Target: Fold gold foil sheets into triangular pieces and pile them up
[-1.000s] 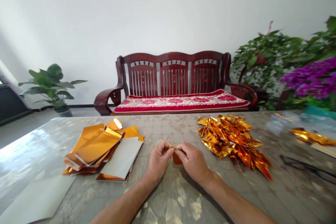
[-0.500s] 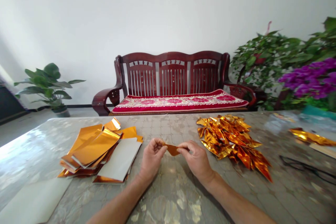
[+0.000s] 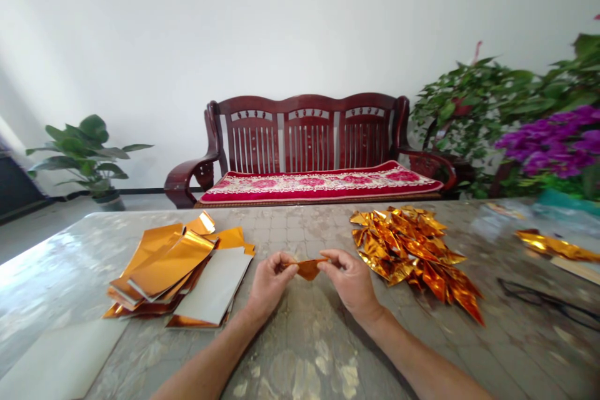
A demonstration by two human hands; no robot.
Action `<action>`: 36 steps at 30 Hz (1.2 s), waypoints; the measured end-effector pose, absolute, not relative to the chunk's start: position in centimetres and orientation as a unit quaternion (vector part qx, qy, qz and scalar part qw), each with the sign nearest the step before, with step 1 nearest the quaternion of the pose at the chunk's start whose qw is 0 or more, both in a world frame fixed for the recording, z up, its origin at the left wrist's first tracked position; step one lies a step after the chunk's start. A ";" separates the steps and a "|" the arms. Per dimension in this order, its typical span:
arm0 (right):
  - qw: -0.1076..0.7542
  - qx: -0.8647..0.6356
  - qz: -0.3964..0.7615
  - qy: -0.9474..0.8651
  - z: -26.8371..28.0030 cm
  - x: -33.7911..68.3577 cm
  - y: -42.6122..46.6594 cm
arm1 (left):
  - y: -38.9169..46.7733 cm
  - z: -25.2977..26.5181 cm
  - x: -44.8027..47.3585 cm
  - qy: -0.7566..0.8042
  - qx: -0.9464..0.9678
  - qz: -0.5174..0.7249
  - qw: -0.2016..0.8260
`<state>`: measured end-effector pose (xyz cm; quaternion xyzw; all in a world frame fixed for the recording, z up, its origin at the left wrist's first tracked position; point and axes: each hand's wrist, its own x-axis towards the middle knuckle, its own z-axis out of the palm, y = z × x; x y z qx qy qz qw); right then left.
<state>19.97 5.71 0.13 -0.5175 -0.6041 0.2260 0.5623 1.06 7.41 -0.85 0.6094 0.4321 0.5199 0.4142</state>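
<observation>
A small folded piece of gold foil paper [image 3: 308,269] is stretched between my two hands, a little above the table. My left hand [image 3: 272,281] pinches its left end between thumb and fingers. At its right end, my right hand [image 3: 350,280] has thumb and forefinger closed on the foil. Left of my hands lies a loose stack of gold foil sheets [image 3: 171,259], some with the pale side up. To the right is a heap of folded gold foil pieces [image 3: 410,244] with pointed ends.
The patterned table [image 3: 300,350] carries a pale sheet [image 3: 60,356] at front left. At right lie black glasses [image 3: 546,300], a gold foil strip [image 3: 557,245] and clear plastic [image 3: 499,219]. Behind stand a wooden bench [image 3: 309,137] and potted plants [image 3: 91,150].
My hands have shifted slightly, and the right thumb and fingers have changed position on the foil. More of the folded piece shows between them. The stack and the heap stay put.
</observation>
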 end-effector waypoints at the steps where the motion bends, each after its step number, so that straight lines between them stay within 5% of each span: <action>1: 0.563 -0.517 0.229 -0.603 0.1 19.9 5.7 | 7.4 -0.8 1.0 0.428 0.616 0.516 0.414; 15: 0.557 -0.489 0.153 -0.654 0.6 20.0 5.7 | 6.4 -0.2 1.3 0.478 0.669 0.502 0.270; 36: 0.545 -0.470 0.293 -0.629 0.3 20.7 6.3 | 7.0 -1.3 1.1 0.481 0.644 0.508 0.308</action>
